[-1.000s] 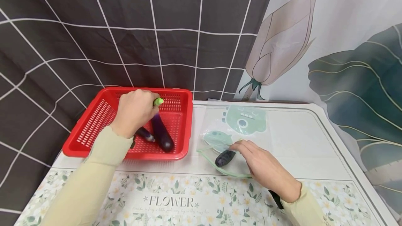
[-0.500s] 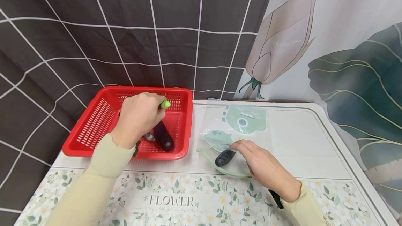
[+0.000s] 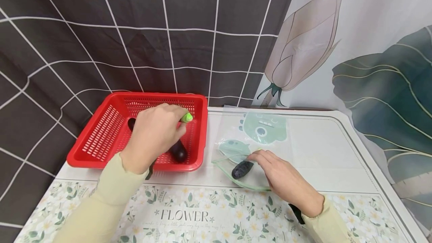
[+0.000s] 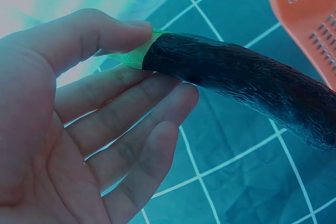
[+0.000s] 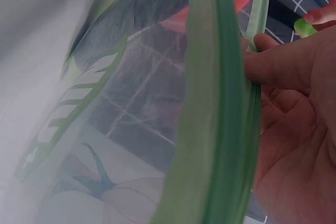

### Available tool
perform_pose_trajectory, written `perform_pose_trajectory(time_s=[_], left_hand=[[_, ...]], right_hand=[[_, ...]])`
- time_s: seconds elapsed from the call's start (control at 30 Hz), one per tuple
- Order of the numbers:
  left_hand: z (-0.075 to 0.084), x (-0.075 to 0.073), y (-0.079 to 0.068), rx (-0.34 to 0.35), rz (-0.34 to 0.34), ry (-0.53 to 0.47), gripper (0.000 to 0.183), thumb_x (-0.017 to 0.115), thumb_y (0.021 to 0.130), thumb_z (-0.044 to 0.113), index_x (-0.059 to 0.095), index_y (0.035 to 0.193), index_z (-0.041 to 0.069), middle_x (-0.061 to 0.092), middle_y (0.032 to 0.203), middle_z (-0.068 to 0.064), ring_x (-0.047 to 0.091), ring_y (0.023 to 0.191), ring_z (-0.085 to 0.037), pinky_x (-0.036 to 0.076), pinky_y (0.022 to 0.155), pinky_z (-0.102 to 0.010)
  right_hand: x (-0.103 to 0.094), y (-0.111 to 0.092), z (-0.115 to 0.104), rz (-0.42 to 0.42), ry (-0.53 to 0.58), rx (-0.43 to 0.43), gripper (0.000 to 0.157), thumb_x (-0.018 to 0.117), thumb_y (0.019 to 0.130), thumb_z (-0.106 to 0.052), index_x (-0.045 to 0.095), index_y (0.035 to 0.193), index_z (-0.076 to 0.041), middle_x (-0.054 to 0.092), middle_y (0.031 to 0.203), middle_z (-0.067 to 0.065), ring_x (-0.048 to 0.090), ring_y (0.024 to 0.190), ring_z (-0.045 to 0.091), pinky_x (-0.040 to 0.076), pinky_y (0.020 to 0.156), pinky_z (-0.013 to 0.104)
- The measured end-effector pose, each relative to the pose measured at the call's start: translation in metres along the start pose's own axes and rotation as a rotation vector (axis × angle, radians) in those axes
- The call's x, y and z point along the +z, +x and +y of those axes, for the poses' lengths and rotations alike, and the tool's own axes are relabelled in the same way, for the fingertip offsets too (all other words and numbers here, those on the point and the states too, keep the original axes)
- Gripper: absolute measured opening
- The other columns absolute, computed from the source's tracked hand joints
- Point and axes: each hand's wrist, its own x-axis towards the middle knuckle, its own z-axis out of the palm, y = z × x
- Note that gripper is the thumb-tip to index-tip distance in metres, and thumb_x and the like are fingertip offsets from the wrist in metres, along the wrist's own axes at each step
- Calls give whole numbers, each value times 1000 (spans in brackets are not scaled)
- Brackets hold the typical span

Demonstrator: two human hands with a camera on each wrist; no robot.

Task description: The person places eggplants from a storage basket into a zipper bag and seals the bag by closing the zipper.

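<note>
My left hand (image 3: 153, 136) is over the red basket and pinches the bright green end (image 3: 186, 117) of a long dark wrinkled vegetable (image 4: 236, 77) between thumb and fingertips. In the left wrist view, the vegetable's dark body extends away from the fingers. My right hand (image 3: 287, 177) pinches the green zip edge (image 5: 231, 93) of a clear zip bag (image 3: 264, 128) with printed green cartoon shapes. The bag's mouth gapes towards me. Inside the mouth lies another dark wrinkled vegetable (image 3: 242, 170), its far end partly hidden by the right fingers.
The red basket (image 3: 204, 134) stands at the left of the table, against a dark grid-patterned cloth (image 3: 189, 51). In it lies a purple eggplant (image 3: 179, 152), with another dark vegetable (image 3: 131, 123) partly hidden behind the left hand. A flower-printed mat (image 3: 189, 231) covers the front.
My left hand has moved to the right and slightly nearer, with the green-ended vegetable in its grip. The right hand and the bag have stayed in place.
</note>
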Motion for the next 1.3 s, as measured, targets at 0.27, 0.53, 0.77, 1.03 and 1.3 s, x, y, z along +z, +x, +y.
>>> perform_pose_trajectory(time_s=[0.27, 0.53, 0.77, 1.03, 1.3], left_hand=[[11, -5, -4, 34, 22, -35, 17, 71, 74, 20, 71, 91, 16, 67, 79, 1, 62, 70, -18, 49, 49, -33], [18, -9, -8, 67, 52, -73, 15, 70, 75, 20, 70, 90, 17, 67, 83, 2, 63, 74, -17, 51, 53, -32], [27, -17, -14, 102, 49, -105, 12, 69, 76, 20, 68, 88, 20, 67, 87, 3, 63, 84, -15, 52, 57, -32], [39, -18, -21, 172, 63, -162, 20, 68, 76, 18, 70, 95, 17, 68, 88, 5, 62, 81, -12, 52, 59, -30], [47, -22, -27, 248, 99, -191, 23, 67, 76, 17, 70, 98, 14, 68, 93, 4, 61, 82, -12, 52, 68, -28]], right_hand=[[-1, 0, 0, 4, -20, 16, 67, 52, 66, 26, 52, 121, -13, 53, 119, -2, 50, 113, 13, 45, 92, 31], [1, -1, 0, 8, -19, 16, 67, 53, 66, 25, 52, 121, -13, 53, 119, -2, 50, 113, 13, 45, 91, 31], [2, 0, 2, 17, -15, 5, 68, 52, 65, 26, 53, 120, -12, 54, 119, -2, 50, 113, 13, 45, 91, 31], [1, 1, 1, 15, -20, -4, 70, 52, 63, 27, 52, 121, -11, 53, 119, -1, 50, 112, 13, 45, 91, 30], [1, 1, 0, 11, -20, -6, 69, 53, 64, 27, 52, 121, -11, 53, 119, -1, 50, 112, 13, 45, 90, 31]])
